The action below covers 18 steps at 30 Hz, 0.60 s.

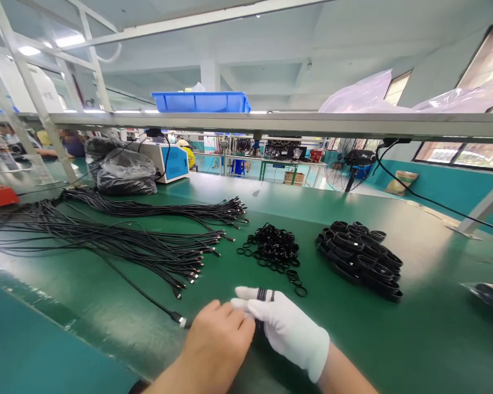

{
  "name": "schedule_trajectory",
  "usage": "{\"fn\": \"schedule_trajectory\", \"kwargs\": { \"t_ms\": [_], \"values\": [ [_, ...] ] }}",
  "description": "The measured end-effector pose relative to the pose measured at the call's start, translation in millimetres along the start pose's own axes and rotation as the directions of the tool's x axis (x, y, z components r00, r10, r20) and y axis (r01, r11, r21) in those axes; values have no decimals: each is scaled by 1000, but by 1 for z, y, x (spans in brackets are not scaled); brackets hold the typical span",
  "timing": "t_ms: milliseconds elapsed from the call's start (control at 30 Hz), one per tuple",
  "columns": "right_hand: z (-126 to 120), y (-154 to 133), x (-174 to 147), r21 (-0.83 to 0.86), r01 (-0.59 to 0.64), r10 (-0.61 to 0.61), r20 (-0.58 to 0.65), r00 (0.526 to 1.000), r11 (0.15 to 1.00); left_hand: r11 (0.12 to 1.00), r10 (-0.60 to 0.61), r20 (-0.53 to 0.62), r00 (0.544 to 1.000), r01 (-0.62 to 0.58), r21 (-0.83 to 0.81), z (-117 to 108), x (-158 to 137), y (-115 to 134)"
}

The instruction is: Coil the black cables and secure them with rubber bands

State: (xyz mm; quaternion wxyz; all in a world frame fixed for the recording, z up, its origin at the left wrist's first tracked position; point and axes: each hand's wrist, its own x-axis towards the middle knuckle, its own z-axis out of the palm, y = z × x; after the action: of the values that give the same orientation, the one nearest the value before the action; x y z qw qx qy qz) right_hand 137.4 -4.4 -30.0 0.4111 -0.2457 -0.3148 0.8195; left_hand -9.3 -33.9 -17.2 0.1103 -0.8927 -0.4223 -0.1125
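My bare left hand (219, 334) is closed, knuckles up, near the table's front edge. A black cable (148, 298) with a metal plug runs up to it from the left, and its end goes out of sight under the fingers. My right hand (290, 331), in a white glove, presses thumb and fingers against the left fingertips. A dark bit of cable shows below its palm; most of what lies between the hands is hidden. Several black rubber rings (265, 295) sit around a gloved finger. Just beyond lies a heap of loose black rings (273, 246).
Two bundles of black cables (148, 241) stretch across the left of the green table (312, 342). Coiled black cables (359, 257) are piled at right. Behind stand a blue-and-white machine (175, 163) and a dark plastic bag (125, 172). A shelf (283, 121) crosses overhead with a blue bin (201, 102).
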Motion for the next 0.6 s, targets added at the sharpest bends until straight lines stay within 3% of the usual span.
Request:
{"fn": "schedule_trajectory", "kwargs": {
  "t_ms": [100, 167, 267, 367, 433, 500, 600],
  "values": [
    [3, 6, -3, -19, -120, 121, 195, 973, 993, 991, 95, 100, 990, -85, -103, -26, 13, -24],
    [3, 10, -4, -11, -208, 203, 263, 943, 978, 974, 134, 191, 973, -94, -205, -38, 22, -36],
    [2, 17, -6, -43, -332, 332, 255, 908, 942, 947, 177, 256, 951, -93, -309, -39, 32, -47],
    [1, 24, -4, -84, -376, 385, 173, 906, 923, 921, 211, 249, 945, -108, -374, -32, 36, -54],
    [-1, 28, -2, -88, -352, 361, 112, 926, 932, 919, 198, 153, 968, -129, -374, -30, 34, -58],
    [-4, 30, 2, -78, -307, 313, 86, 946, 948, 939, 118, -54, 992, -129, -320, -29, 29, -58],
    [-10, 30, 5, -28, -278, 279, 123, 952, 960, 959, 50, -325, 944, -136, -248, -27, 18, -52]
  ]
}}
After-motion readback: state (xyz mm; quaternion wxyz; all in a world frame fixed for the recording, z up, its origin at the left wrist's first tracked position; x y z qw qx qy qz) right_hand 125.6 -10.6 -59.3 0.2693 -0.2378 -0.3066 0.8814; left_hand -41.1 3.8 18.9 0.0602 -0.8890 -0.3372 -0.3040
